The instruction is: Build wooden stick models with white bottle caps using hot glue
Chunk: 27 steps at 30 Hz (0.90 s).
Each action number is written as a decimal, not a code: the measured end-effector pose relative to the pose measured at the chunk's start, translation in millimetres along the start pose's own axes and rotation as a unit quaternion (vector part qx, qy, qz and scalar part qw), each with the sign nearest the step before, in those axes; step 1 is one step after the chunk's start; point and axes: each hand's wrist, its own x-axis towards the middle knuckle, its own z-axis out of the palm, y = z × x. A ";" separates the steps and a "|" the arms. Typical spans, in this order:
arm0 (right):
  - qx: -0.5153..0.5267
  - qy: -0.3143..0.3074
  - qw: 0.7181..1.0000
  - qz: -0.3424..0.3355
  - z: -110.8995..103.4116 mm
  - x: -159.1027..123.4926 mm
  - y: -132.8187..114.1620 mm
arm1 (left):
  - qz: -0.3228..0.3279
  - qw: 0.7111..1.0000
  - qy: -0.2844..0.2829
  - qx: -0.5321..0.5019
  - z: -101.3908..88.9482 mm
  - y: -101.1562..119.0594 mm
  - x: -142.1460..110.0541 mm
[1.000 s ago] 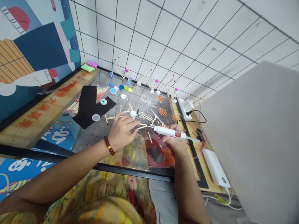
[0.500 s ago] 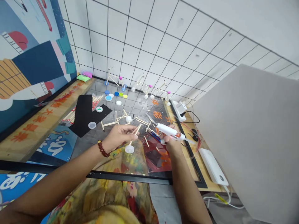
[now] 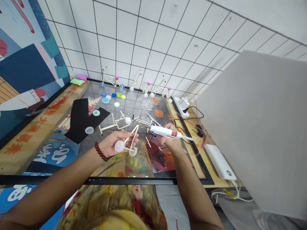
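Note:
My left hand (image 3: 117,142) is closed on a small V-shaped frame of wooden sticks (image 3: 134,136) with two whitish bottle caps (image 3: 119,146) at its lower ends. The sticks meet at the top, tilted to the right. In my right hand (image 3: 169,139) is a white glue gun (image 3: 164,131), its nozzle pointing left, a short way from the meeting tips of the sticks. A transparent glue stick pokes out of its back end. On the table just beyond lies another stick frame (image 3: 115,124) with a white cap (image 3: 128,120).
Three stick-and-cap models (image 3: 141,84) stand along the tiled wall. Loose coloured caps (image 3: 105,100), black sheet (image 3: 80,116) and bundled sticks (image 3: 92,105) lie at left. A power strip (image 3: 181,107) and a white box (image 3: 219,161) sit at right, beside a large pale panel (image 3: 259,134).
My left hand has turned the stick frame, so both caps now show. My right hand has brought the glue gun left, nearer the stick tips. The view has shifted slightly.

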 end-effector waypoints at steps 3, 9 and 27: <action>-0.017 0.012 1.000 0.007 1.5 -1.4 -2.1 | -0.006 1.000 -0.002 0.008 0.4 -0.4 1.0; -0.043 0.020 0.997 0.059 4.8 -4.5 -3.0 | 0.006 1.000 -0.003 0.023 1.1 -1.0 0.8; -0.061 0.031 0.997 0.032 5.4 -3.6 -1.1 | 0.003 1.000 -0.010 0.013 2.3 0.9 -0.3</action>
